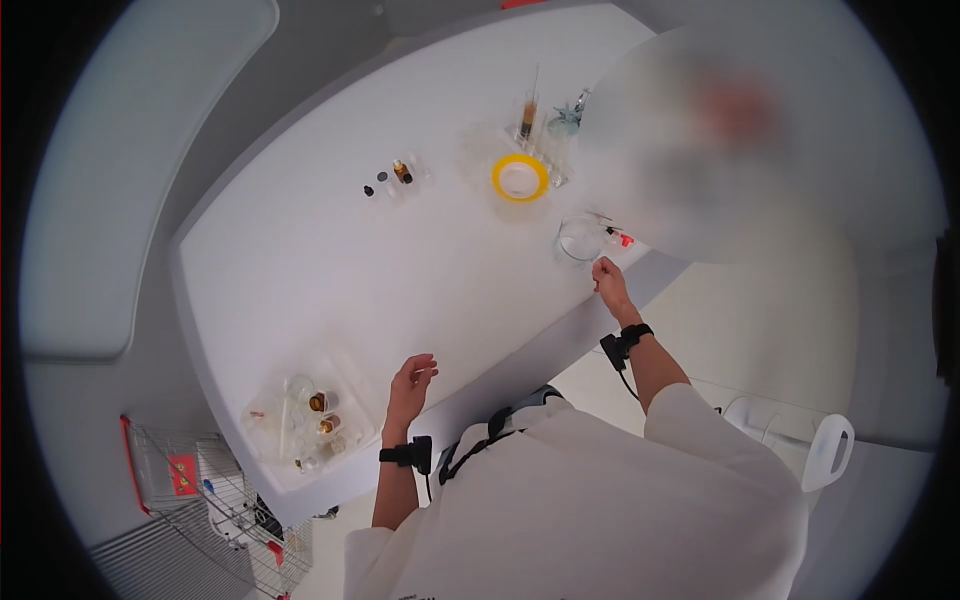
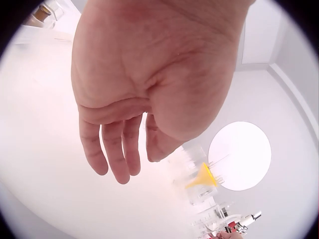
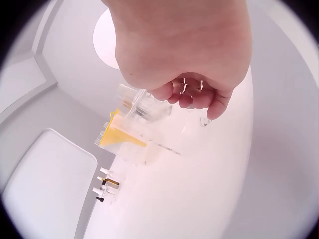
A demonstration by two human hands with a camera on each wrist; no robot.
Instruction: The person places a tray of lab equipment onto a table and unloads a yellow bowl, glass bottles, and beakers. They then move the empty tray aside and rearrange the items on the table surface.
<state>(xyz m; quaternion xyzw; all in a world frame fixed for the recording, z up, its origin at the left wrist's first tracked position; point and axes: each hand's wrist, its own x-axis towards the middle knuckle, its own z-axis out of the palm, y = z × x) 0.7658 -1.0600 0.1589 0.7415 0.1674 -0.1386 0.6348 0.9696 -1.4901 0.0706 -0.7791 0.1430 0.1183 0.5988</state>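
Note:
My left hand (image 1: 412, 385) hovers at the table's near edge, fingers loosely bent and apart, holding nothing; in the left wrist view its palm (image 2: 144, 74) faces the camera. To its left a clear tray (image 1: 365, 400) bears amber glass bottles (image 1: 319, 402). My right hand (image 1: 611, 284) is beside a clear glass vessel (image 1: 580, 240), its fingers (image 3: 199, 101) curled in. Clear glass glints show around those fingers in the right wrist view; I cannot tell whether they grip it. A small red-topped item (image 1: 626, 240) lies just beyond this hand.
A yellow funnel (image 3: 119, 135) sits in a clear container in the middle. Behind it stands a tall clear vessel with brown liquid (image 1: 527, 122). Farther left are a small amber bottle (image 1: 402, 171) and dark caps (image 1: 369, 191). A wire cart (image 1: 215, 480) stands below the table's left end.

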